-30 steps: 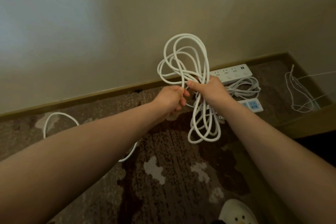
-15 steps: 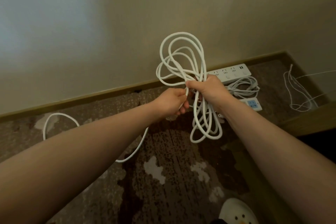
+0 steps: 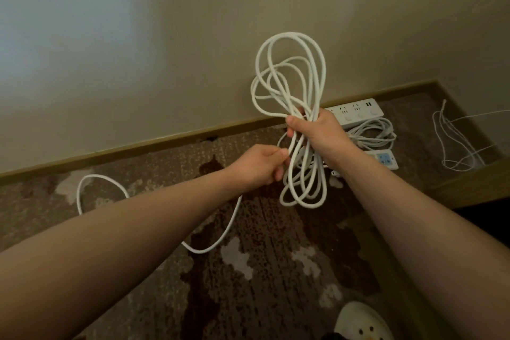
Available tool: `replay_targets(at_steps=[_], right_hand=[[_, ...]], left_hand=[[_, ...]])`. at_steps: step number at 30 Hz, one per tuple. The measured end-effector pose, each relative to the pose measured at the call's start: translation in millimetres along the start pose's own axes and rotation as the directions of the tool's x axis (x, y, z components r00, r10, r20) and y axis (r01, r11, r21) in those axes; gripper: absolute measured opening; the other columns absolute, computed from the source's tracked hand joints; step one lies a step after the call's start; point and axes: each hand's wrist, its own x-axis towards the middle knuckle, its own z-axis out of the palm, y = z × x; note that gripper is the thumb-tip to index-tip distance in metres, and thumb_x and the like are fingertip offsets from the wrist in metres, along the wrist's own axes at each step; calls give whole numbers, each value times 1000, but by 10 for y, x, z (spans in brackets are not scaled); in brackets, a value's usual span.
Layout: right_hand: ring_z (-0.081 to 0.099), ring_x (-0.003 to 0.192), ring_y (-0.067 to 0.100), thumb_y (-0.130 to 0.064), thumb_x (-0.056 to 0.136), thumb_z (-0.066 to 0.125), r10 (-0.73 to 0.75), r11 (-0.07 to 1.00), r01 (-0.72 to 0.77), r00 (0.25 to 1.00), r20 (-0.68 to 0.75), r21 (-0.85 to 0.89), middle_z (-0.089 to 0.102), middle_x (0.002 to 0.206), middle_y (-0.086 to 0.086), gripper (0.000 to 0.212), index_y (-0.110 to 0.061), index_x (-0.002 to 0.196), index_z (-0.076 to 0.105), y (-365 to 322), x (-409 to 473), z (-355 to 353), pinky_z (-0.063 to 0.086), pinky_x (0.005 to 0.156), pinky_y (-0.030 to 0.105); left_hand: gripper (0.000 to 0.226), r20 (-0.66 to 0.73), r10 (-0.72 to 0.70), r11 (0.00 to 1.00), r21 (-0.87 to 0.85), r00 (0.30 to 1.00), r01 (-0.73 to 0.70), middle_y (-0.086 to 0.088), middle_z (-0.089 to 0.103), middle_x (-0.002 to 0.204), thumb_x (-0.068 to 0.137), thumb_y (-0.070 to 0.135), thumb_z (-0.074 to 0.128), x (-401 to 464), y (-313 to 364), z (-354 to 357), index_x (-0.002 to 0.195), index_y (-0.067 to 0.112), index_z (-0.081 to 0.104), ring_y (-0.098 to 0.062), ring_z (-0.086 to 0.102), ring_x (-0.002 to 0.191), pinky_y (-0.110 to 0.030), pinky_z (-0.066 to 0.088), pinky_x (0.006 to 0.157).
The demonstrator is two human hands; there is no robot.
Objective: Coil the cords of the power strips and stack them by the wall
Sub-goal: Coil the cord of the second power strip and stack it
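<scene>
My right hand (image 3: 314, 132) grips the coil (image 3: 289, 77), now lifted higher; my left hand (image 3: 262, 165) pinches the cord's tail (image 3: 215, 246), drawn in, slack remaining.

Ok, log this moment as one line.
step: coiling cord | right hand: grips coiled cord | left hand: pinches loose cord tail on carpet | power strips by wall: one visibly coiled

A patterned brown carpet (image 3: 262, 270) is seen, with two power strips (image 3: 358, 113) at right centre and a loose white cord (image 3: 91, 182) at left.
</scene>
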Motion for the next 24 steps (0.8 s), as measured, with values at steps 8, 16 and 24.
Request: replay_targets(at_steps=[8,16,24], right_hand=[[57,49,8,-15,95,62,-81,996,84,993,-90,29,57,58,-3,7,-15,89,58,93,-2,134,49,51,22],[52,45,9,-28,93,63,-83,996,85,982,-170,1,55,56,-10,7,-30,88,58,133,95,21,52,49,33],[59,84,-7,-32,94,62,-167,945,119,977,-134,-306,64,92,-19,19,-35,112,60,191,177,-265,43,64,15]], left_hand=[[16,10,13,983,183,1000,-15,3,58,71,96,37,47,-49,-144,320,84,27,52,-13,57,65,-34,46,67],[32,130,48,860,499,990,-107,-1,58,79,99,39,35,-241,-479,50,88,15,53,-20,57,77,-33,42,69],[33,121,-260,937,270,958,220,1,42,59,99,34,42,-536,-998,-797,79,19,63,-11,39,51,-22,32,48]])
